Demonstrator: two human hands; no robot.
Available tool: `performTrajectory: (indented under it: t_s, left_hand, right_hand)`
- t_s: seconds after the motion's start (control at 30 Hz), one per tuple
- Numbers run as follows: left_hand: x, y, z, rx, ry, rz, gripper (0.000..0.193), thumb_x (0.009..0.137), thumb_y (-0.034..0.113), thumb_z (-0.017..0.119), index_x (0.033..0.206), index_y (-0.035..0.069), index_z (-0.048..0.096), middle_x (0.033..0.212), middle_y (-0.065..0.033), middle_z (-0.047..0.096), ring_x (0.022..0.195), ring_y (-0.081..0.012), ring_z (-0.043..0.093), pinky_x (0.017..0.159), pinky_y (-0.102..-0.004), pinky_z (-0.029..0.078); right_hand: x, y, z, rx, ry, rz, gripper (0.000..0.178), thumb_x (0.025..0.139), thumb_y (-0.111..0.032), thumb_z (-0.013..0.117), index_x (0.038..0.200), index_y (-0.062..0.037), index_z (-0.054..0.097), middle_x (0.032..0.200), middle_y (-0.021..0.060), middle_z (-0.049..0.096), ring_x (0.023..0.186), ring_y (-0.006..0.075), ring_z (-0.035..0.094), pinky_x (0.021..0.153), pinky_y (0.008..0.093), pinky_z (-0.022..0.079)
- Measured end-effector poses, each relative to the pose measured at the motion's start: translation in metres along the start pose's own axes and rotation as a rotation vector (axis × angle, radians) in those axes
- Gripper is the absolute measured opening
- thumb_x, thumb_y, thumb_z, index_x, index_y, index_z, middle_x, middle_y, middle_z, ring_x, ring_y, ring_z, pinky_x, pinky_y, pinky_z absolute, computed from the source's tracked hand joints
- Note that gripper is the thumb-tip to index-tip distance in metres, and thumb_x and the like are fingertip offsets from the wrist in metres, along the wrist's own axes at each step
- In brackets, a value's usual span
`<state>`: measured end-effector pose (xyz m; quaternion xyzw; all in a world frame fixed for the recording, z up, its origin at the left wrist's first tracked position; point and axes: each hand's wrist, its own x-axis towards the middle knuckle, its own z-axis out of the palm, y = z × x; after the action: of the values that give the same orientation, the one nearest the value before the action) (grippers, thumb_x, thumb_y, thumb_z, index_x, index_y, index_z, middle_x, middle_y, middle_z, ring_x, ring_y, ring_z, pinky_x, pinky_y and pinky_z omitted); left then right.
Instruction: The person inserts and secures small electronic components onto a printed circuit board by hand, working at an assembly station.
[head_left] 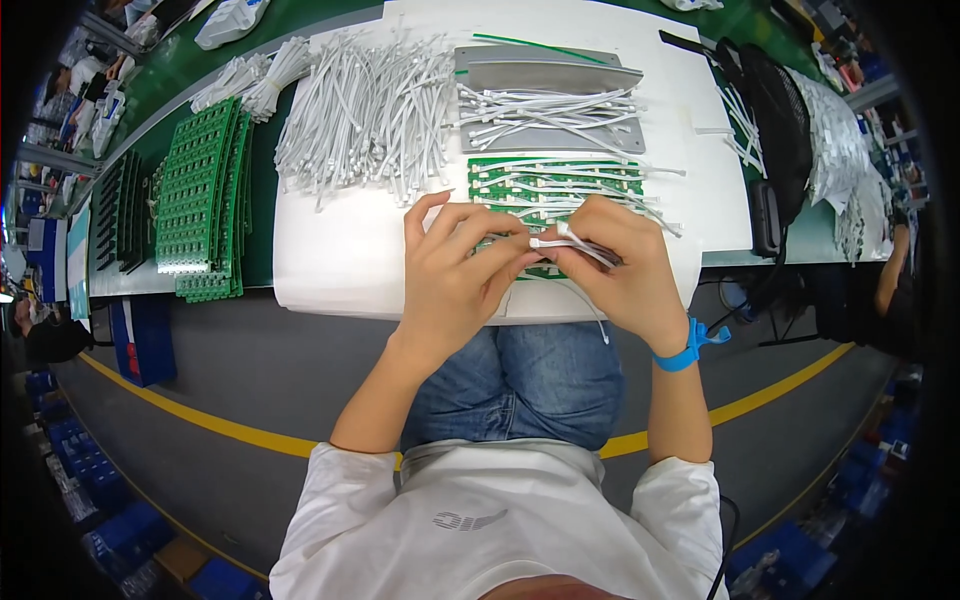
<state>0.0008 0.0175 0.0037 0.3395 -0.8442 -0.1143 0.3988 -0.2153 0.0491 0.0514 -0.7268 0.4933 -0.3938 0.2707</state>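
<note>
Over the near part of a green circuit board panel (480,180), my two hands meet at the fingertips. My right hand (630,265) is closed around a few thin white cables (592,248) with small white connectors. My left hand (445,265) pinches at the connector end of one cable, its thumb and index finger together and its other fingers raised. White cables lie across the panel in rows, and one hangs past its near edge. My fingers hide part of the panel's near side. A blue strap (680,355) circles my right wrist.
A large heap of white cables (370,115) lies left of the panel. Beyond the panel, a grey metal fixture (545,75) carries more cables. Green board panels (200,190) stand stacked at far left. A black bag (775,130) lies at right. White sheeting (330,285) covers the table.
</note>
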Motion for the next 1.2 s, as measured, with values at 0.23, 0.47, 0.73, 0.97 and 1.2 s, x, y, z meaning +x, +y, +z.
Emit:
performTrajectory:
  t_s: [0.23, 0.47, 0.73, 0.97, 1.2]
  left_hand:
    - [0.006, 0.006, 0.005, -0.017, 0.071, -0.018, 0.016, 0.083, 0.021, 0.088, 0.093, 0.013, 0.078, 0.096, 0.0058, 0.074, 0.093, -0.0169, 0.065, 0.101, -0.044, 0.041]
    - [0.0, 0.004, 0.006, 0.05, -0.027, -0.008, 0.037, 0.079, 0.035, 0.091, 0.108, 0.015, 0.08, 0.114, 0.0034, 0.072, 0.109, -0.0237, 0.063, 0.101, -0.0449, 0.042]
    - [-0.005, -0.003, 0.006, 0.044, -0.071, 0.033, 0.047, 0.07, 0.035, 0.096, 0.111, 0.017, 0.081, 0.121, 0.0013, 0.074, 0.111, -0.0274, 0.062, 0.097, -0.0431, 0.046]
    - [-0.002, 0.0, 0.009, 0.024, -0.068, -0.019, 0.041, 0.077, 0.038, 0.092, 0.11, 0.015, 0.079, 0.122, 0.0022, 0.071, 0.114, -0.0279, 0.061, 0.1, -0.0452, 0.048]
    - [-0.006, -0.004, 0.01, 0.023, -0.059, 0.02, 0.042, 0.076, 0.036, 0.092, 0.109, 0.014, 0.08, 0.123, 0.0015, 0.071, 0.114, -0.0278, 0.061, 0.098, -0.0445, 0.05]
  right_hand:
    - [-0.008, -0.002, 0.0, 0.359, -0.004, 0.463, 0.013, 0.094, -0.007, 0.079, 0.097, 0.0043, 0.072, 0.085, 0.007, 0.072, 0.07, 0.0121, 0.065, 0.06, 0.0302, 0.05]
    - [0.0, 0.013, -0.005, -0.016, -0.004, 0.244, 0.015, 0.091, -0.004, 0.076, 0.088, 0.0065, 0.066, 0.077, 0.0203, 0.067, 0.063, 0.0311, 0.065, 0.058, 0.0366, 0.048]
    - [0.008, 0.019, -0.005, -0.134, -0.086, 0.151, 0.011, 0.091, -0.004, 0.078, 0.092, 0.0048, 0.073, 0.078, 0.011, 0.068, 0.064, 0.0159, 0.058, 0.058, 0.0343, 0.046]
    - [0.011, 0.015, -0.01, -0.049, -0.123, 0.331, 0.013, 0.09, -0.006, 0.077, 0.092, 0.0062, 0.074, 0.071, 0.0079, 0.064, 0.062, 0.0115, 0.051, 0.057, 0.0305, 0.043]
    - [0.006, 0.017, -0.004, -0.033, -0.075, 0.392, 0.01, 0.091, -0.005, 0.076, 0.092, 0.005, 0.075, 0.071, 0.004, 0.063, 0.065, 0.0069, 0.05, 0.057, 0.0267, 0.042]
